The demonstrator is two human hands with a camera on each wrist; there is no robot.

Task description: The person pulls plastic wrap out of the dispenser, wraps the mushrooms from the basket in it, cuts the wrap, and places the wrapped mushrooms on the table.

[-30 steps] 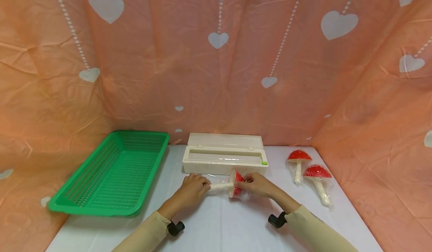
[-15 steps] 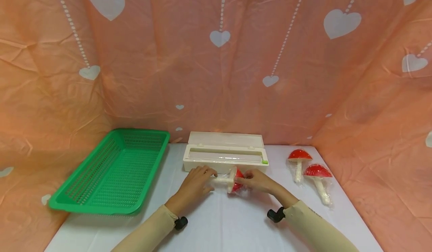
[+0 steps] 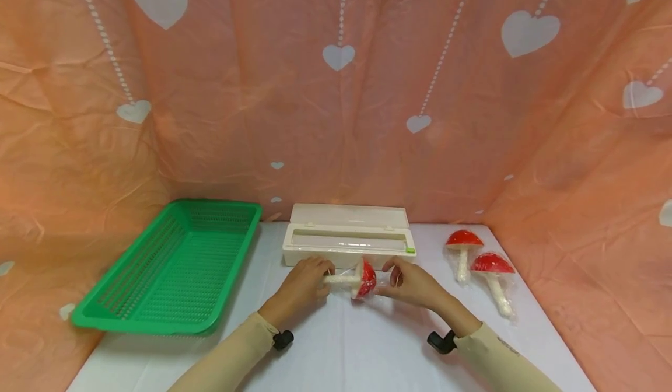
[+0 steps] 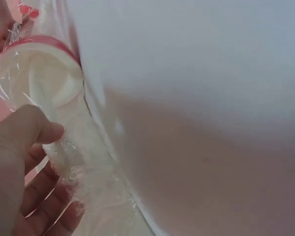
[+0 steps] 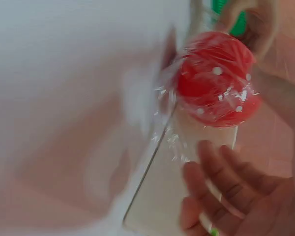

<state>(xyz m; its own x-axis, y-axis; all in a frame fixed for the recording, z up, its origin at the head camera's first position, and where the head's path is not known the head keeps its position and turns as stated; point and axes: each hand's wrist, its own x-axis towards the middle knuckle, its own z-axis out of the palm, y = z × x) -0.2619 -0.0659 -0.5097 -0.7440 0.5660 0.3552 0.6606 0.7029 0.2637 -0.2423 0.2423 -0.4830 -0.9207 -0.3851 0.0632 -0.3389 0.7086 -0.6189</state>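
Observation:
A red-capped toy mushroom (image 3: 367, 279) with white dots, wrapped in clear plastic film, lies sideways in front of the white box, its cap to the right. My left hand (image 3: 303, 285) pinches its pale stem (image 4: 51, 110) near the end, thumb on one side and fingers round the other, as the left wrist view shows. My right hand (image 3: 412, 283) is just right of the cap, its fingers (image 5: 219, 182) apart and loosely bent near loose film. In the right wrist view the film is bunched and wrinkled over the cap.
A white cling film box (image 3: 349, 258) with raised lid and a green slider (image 3: 410, 251) stands behind the hands. At left is a green plastic basket (image 3: 212, 307). Two more wrapped toy mushrooms (image 3: 464, 239) (image 3: 492, 263) lie at the right. Patterned orange cloth surrounds the white table.
The mushroom has shifted slightly back toward the box. My right hand has come off the red cap and moved a little right, its fingers spreading. My left hand stays at the stem.

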